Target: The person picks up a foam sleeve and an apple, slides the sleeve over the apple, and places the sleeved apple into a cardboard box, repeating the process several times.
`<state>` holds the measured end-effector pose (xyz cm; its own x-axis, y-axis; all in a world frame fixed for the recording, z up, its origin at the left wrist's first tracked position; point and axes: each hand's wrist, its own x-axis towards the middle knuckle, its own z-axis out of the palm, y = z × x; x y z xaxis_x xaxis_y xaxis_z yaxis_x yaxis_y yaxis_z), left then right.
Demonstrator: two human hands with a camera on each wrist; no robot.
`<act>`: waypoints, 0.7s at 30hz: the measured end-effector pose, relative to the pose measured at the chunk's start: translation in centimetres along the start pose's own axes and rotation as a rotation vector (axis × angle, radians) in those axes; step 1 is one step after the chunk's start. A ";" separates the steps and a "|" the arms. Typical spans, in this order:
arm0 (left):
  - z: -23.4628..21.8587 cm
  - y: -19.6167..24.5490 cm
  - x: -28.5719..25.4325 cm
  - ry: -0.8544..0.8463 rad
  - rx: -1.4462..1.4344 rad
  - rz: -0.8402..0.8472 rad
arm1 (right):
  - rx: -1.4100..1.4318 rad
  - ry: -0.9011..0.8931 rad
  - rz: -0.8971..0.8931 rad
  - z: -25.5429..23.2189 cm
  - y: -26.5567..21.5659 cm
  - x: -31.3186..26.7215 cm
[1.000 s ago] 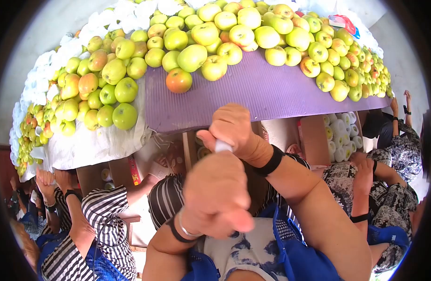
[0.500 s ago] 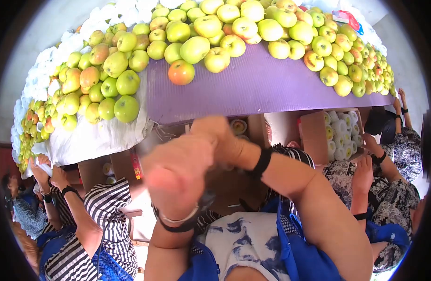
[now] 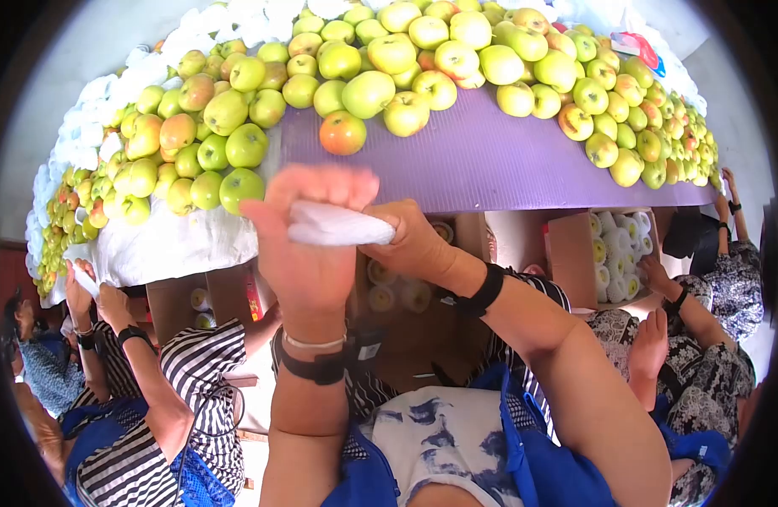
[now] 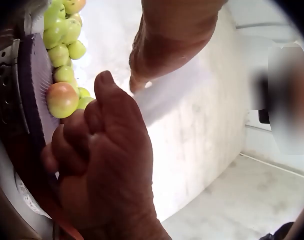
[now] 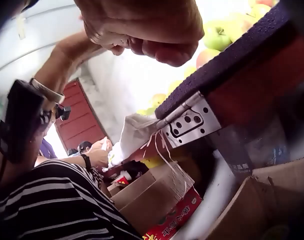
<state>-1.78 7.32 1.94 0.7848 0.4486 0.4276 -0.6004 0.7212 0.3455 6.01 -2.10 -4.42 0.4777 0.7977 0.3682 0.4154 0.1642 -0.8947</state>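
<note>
A white foam sleeve (image 3: pixel 338 226) lies across in front of my left palm in the head view, its right end pinched by my right hand (image 3: pixel 418 245). My left hand (image 3: pixel 309 245), blurred, has its thumb spread out and fingers loosely bent above the sleeve. In the left wrist view, the bent fingers and raised thumb of my left hand (image 4: pixel 112 155) are near the blurred sleeve (image 4: pixel 169 92), which extends from below my right hand (image 4: pixel 177 40). The right wrist view shows the curled fingers of my right hand (image 5: pixel 147 27); the sleeve is hidden there.
Many green and reddish apples (image 3: pixel 368 95) cover the far part of a purple-topped table (image 3: pixel 482 169). White foam sleeves (image 3: pixel 85 110) are piled behind. A box (image 3: pixel 572 258) of wrapped apples stands below at right. Other people's hands are at both sides (image 3: pixel 114 304) (image 3: pixel 648 342).
Both hands were together in front of me; my left hand has risen and loosened, its palm now showing. More of the white sleeve is visible between the hands.
</note>
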 end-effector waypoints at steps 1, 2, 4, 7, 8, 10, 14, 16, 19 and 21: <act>2.1 0.0 0.4 0.196 0.064 0.042 | 0.063 -0.046 0.135 -0.4 -0.5 0.0; 3.2 0.0 0.7 0.392 0.126 0.084 | 0.124 -0.091 0.271 -0.9 -0.9 0.0; 0.5 1.2 0.1 0.285 0.273 0.051 | 0.087 -0.139 0.351 -1.8 -1.3 0.3; -0.7 1.6 -0.7 0.273 0.546 -0.035 | 0.063 -0.146 0.411 -2.6 -1.4 0.4; -0.3 1.5 -0.8 0.292 0.642 -0.082 | 0.061 -0.137 0.421 -2.7 -1.3 0.4; -0.1 1.2 -0.9 0.305 0.721 -0.140 | -0.058 -0.120 0.340 -2.8 -0.9 0.4; -0.3 0.9 -1.1 0.304 0.687 -0.211 | -0.173 -0.074 0.246 -3.0 -0.1 0.4; 0.0 0.9 -1.0 0.313 0.692 -0.263 | -0.146 -0.057 0.248 -3.5 -0.3 0.5; 0.4 1.1 -0.8 0.339 0.746 -0.312 | -0.128 -0.082 0.257 -4.3 -0.6 0.7; 0.4 0.9 -0.8 0.368 0.822 -0.301 | -0.183 -0.123 0.233 -4.5 -0.5 0.9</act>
<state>-2.98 7.40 2.27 0.8388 0.5442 -0.0169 -0.1752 0.2991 0.9380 9.75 -4.06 -2.49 0.4836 0.8676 0.1157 0.4436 -0.1290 -0.8869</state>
